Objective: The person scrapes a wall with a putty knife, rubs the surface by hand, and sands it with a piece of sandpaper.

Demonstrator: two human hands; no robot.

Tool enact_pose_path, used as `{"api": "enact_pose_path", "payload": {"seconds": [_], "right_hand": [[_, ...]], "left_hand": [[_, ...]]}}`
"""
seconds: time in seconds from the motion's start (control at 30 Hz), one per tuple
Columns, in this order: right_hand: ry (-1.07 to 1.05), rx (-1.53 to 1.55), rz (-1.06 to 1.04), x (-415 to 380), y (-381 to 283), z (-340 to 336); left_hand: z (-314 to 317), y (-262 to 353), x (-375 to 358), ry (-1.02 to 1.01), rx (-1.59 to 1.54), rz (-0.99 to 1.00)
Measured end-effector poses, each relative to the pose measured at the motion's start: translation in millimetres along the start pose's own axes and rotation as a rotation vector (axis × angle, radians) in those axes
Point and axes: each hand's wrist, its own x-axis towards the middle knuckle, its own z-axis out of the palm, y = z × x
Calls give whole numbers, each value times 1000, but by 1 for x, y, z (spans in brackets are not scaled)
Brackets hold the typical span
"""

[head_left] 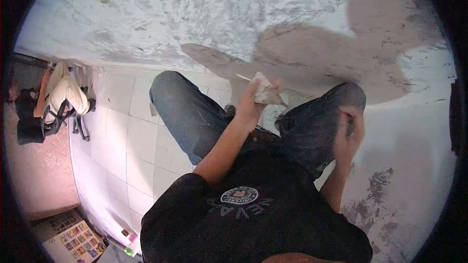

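My left hand (252, 104) is closed around a whitish, crumpled-looking piece (265, 91), held between my knees in front of the wall (195, 14). What exactly the piece is, I cannot make out; a thin pale edge sticks out at its left. My right hand (350, 129) is at my right knee (321, 112), its fingers curled; whether anything is in them is not clear. The wall surface is rough and patchy white, with shadows cast over it.
Pale floor tiles (141, 131) lie to the left. At the far left another person (30, 109) is partly visible beside a cream-coloured cushioned object (67, 90). A box with colourful pictures (80, 241) stands at the lower left. Dark stains mark the right-hand surface.
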Motion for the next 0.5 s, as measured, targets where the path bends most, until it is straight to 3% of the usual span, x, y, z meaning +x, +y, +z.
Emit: {"api": "enact_pose_path", "payload": {"seconds": [0.13, 0.17, 0.23, 0.3, 0.37, 0.4, 0.47, 0.5], "right_hand": [[-339, 174, 136, -2, -26, 61], [-337, 172, 133, -1, -29, 72], [-594, 370, 379, 1, -31, 91], [-654, 380, 426, 3, -24, 105], [-718, 386, 481, 2, -19, 116], [-650, 201, 385, 1, -18, 121], [-595, 12, 296, -2, -16, 133], [-559, -258, 131, -1, -14, 140]], "left_hand": [[18, 2, -8, -103, 62, -57], [16, -2, -5, 14, 98, -79], [4, -5, -2, -16, 125, -54], [-4, -6, 2, -37, 142, -25], [-19, -11, 16, 74, 145, -9], [-30, -20, 28, 79, 132, -13], [-43, -40, 51, 521, -43, 26], [-32, -37, 51, 669, -108, 1]]}}
